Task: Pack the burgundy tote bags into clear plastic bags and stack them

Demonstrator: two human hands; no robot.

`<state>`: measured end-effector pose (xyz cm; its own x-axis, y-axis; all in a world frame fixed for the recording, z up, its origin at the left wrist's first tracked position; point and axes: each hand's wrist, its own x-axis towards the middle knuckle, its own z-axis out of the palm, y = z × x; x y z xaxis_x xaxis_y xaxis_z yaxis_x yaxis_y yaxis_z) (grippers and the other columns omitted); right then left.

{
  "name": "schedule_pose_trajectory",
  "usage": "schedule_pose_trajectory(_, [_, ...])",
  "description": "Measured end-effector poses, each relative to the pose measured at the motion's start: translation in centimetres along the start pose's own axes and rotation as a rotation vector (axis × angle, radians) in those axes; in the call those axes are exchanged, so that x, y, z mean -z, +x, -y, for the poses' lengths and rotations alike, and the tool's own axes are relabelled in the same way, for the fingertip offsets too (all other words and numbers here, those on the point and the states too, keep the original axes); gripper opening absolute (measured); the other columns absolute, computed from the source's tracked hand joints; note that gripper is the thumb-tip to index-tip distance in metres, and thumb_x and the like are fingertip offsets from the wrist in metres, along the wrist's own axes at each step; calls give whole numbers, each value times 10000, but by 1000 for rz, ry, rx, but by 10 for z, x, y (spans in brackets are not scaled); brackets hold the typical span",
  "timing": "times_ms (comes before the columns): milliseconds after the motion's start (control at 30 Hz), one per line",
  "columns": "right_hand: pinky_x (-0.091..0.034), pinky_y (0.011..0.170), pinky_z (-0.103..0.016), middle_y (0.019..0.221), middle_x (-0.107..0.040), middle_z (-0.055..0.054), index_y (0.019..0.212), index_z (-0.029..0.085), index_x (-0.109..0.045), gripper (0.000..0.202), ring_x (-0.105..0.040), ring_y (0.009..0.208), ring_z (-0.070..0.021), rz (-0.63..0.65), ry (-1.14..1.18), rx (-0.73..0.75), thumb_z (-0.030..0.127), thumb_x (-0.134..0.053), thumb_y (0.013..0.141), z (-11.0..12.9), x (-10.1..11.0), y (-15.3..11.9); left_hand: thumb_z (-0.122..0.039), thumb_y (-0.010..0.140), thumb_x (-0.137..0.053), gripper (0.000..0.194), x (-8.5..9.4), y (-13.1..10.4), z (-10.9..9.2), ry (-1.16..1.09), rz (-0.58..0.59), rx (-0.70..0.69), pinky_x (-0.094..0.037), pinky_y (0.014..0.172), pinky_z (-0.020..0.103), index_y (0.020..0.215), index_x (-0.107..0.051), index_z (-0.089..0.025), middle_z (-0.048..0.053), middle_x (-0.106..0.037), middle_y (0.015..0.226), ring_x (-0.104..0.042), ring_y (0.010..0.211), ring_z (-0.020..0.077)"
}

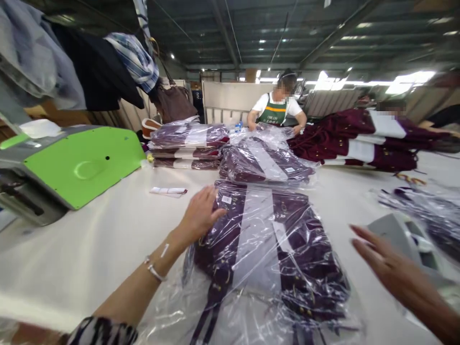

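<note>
A dark maroon garment [302, 249] in a clear plastic bag lies flat before me, with a pale paper strip [257, 230] down its middle. My left hand [201, 213] rests at the bag's upper left edge, its fingers stretched and the thumb apart. To the right of the bag, my right hand [381, 261] hovers over the table with spread fingers, slightly blurred, and holds nothing. A small white label [226, 199] shows near the garment's upper left corner.
Bagged garments [266, 160] are stacked just beyond, with another stack [187, 143] to their left. Unbagged maroon garments [334, 139] lie back right. A green machine [89, 163] stands left, a grey device [398, 239] right. A person [276, 108] works across the table [100, 239].
</note>
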<state>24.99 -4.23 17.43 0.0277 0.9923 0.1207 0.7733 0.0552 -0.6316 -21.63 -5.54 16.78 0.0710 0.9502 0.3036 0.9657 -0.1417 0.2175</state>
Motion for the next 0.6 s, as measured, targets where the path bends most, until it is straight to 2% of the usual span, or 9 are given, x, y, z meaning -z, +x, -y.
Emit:
schedule_pose_trajectory(67, [-245,1251,-536,1613,-412,-127,1508,221,-488,726,-346,1503,-334,102,-127,336,667,-320,961,31,-49,39,-536,986,-504,670,-35,23,-17,64,-15,-138,-195,1256,545,1546,-413,-179,153,-337,1651,-243,1551,320])
schedule_pose_trajectory(100, [-172,1271,-539,1642,-369,-88,1525,227,-469,686,-274,1540,-311,121,-221,464,619,-315,984,41,-74,58,-530,993,-495,668,-52,29,-17,87,18,-136,-168,1261,560,1558,-400,-186,145,-313,1662,-215,1562,319])
schedule_pose_trajectory(133, [-126,1274,-551,1654,-344,-83,1533,218,-461,663,-232,1555,-307,102,-317,517,582,-324,995,46,-97,77,-516,1003,-476,654,-67,31,-10,105,65,-83,-168,1256,578,1562,-396,-186,145,-318,1659,-220,1561,321])
schedule_pose_trajectory(233, [-119,1263,-571,1648,-348,-109,1552,183,-434,664,-230,1556,-303,85,-525,432,550,-329,1009,26,-150,116,-479,1040,-371,623,-101,33,36,92,178,135,-231,1227,591,1588,-345,-185,134,-318,1658,-254,1552,306])
schedule_pose_trajectory(300, [-136,1262,-558,1661,-319,-111,1577,174,-390,690,-222,1560,-287,98,-572,361,568,-316,1015,2,-169,127,-474,1054,-312,611,-111,34,63,48,217,168,-238,1230,565,1604,-306,-209,109,-284,1675,-236,1560,277])
schedule_pose_trajectory(367, [-143,1263,-549,1678,-275,-107,1594,175,-355,708,-188,1569,-277,119,-565,344,580,-316,1015,-12,-175,132,-480,1057,-287,602,-111,37,74,11,231,153,-230,1236,548,1606,-299,-233,95,-281,1678,-232,1562,261])
schedule_pose_trajectory(433, [-161,1256,-563,1681,-268,-110,1594,184,-353,707,-178,1571,-284,165,-515,343,579,-338,1008,-13,-168,135,-477,1057,-284,595,-103,42,69,13,219,146,-237,1233,542,1602,-309,-240,96,-300,1673,-245,1558,263])
schedule_pose_trajectory(533, [-216,1245,-558,1660,-312,-158,1566,143,-400,710,-209,1561,-316,263,-366,328,571,-363,1001,-4,-140,138,-474,1046,-344,601,-81,39,49,101,179,109,-223,1234,557,1592,-343,-222,117,-309,1668,-262,1548,299])
schedule_pose_trajectory(600, [-234,1249,-508,1653,-308,-197,1567,90,-383,750,-214,1558,-326,249,-253,303,587,-342,1007,-7,-119,133,-490,1035,-389,629,-65,22,39,155,160,74,-200,1235,570,1597,-336,-211,133,-267,1682,-238,1552,327])
